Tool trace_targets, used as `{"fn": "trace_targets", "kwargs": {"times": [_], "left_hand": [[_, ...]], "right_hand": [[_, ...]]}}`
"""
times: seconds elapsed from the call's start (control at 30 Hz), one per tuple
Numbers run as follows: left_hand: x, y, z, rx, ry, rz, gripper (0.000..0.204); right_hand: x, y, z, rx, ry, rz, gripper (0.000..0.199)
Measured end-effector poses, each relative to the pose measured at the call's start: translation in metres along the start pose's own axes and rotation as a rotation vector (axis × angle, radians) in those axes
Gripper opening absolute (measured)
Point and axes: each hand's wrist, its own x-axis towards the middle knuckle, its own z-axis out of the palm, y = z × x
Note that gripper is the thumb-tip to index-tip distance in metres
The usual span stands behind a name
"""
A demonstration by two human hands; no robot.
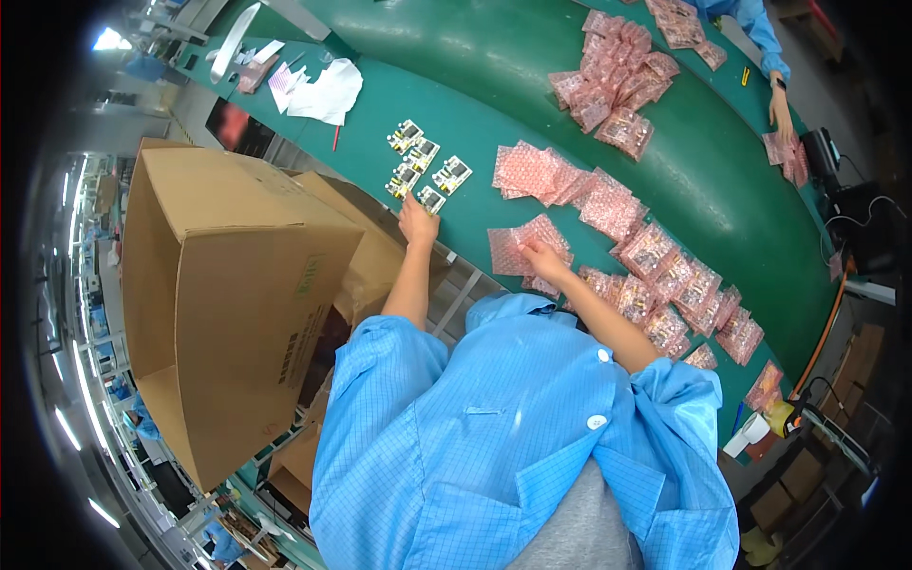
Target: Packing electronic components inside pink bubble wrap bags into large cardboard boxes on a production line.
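Observation:
My left hand (418,221) reaches over the green belt and grips a small white circuit board (430,199), the nearest of several boards (425,152) laid in a cluster. My right hand (543,256) rests on a pink bubble-wrap bag (518,245) lying flat on the belt, fingers curled over its edge. To the right of that hand, several filled pink bags (676,285) lie in a row along the near edge. A loose pile of empty pink bags (551,176) sits just beyond my right hand.
A large open cardboard box (223,294) stands at my left beside the belt. White papers (328,90) lie at the far left end. More pink bags (613,81) are heaped farther along the green belt (722,180), where another person's hand (781,114) rests at the far side.

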Motion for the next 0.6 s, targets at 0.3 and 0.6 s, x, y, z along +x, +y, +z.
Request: {"fn": "trace_targets", "kwargs": {"times": [0.3,0.6], "left_hand": [[-0.064,0.021,0.015,-0.516,0.022,-0.006,0.089],[-0.154,0.109,0.034,-0.707,-0.179,0.421,0.093]], "right_hand": [[-0.006,-0.004,-0.02,-0.625,0.478,-0.178,0.036],[-0.037,-0.052,-0.005,-0.173,0.308,-0.19,0.047]]}}
